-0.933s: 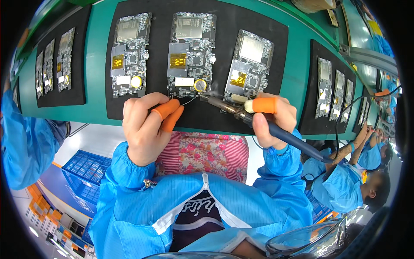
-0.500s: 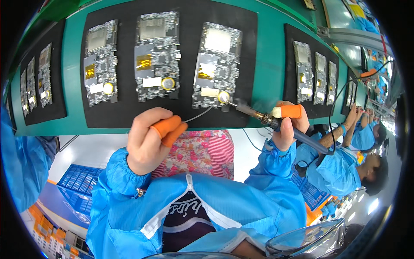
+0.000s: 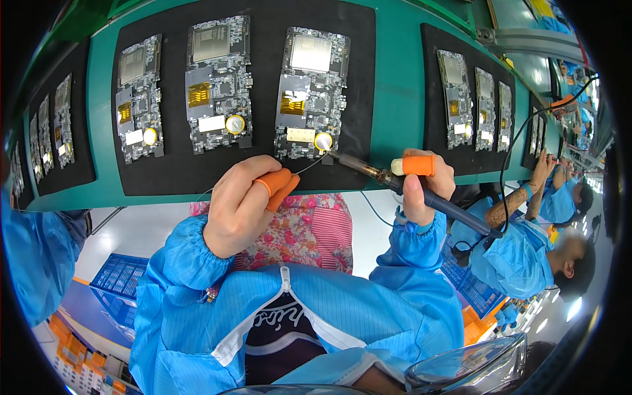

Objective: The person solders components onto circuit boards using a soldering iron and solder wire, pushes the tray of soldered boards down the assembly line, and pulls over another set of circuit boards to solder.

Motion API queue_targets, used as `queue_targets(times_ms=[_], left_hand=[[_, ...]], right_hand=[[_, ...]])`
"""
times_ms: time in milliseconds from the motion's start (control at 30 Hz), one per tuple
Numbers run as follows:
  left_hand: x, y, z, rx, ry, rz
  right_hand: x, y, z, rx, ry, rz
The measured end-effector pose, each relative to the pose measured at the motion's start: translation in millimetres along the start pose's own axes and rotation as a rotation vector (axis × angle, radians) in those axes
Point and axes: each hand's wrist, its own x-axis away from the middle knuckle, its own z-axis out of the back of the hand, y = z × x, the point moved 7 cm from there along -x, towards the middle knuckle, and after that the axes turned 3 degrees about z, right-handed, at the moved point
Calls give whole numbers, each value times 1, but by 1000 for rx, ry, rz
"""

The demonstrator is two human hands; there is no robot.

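Observation:
My right hand (image 3: 424, 187), with orange and pale finger cots, is closed round the dark handle of a soldering iron (image 3: 454, 209). The iron's tip meets the lower edge of a round coin cell battery (image 3: 323, 141) on the nearest circuit board (image 3: 316, 89). A faint wisp of smoke hangs above the iron. My left hand (image 3: 242, 204), two fingers in orange cots, pinches a thin solder wire (image 3: 309, 167). The wire's far end runs up to the iron's tip beside the cell. Both hands are at the table's near edge.
Two more circuit boards (image 3: 218, 85) (image 3: 139, 99) lie left on the same black mat (image 3: 359, 66). Further mats with boards (image 3: 454, 99) lie at both sides on the green table (image 3: 398, 79). The iron's black cable (image 3: 508, 164) loops up at right. Co-workers (image 3: 513, 243) sit at right.
The view has shifted, so the boards appear further left. My left hand has come toward the nearest board's cell, and the wire's end now meets the iron's tip.

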Motion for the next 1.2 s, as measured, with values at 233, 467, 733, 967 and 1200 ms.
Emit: queue_targets(times_ms=[233, 467, 733, 967, 1200], left_hand=[[-2, 0, -4, -13, -29, 6], [-6, -1, -10, -10, -35, -14], [-10, -2, -19, -48, -35, -53], [-17, 4, -13, -205, 26, -120], [-16, 4, -9, -206, -35, -76]], right_hand=[[-2, -4, -2, 16, -8, 42], [-2, -2, -3, 14, 4, 32], [-4, -3, -4, 16, -6, 53], [-5, -4, -5, 13, -48, 70], [-6, -5, -4, 20, -43, 75]])
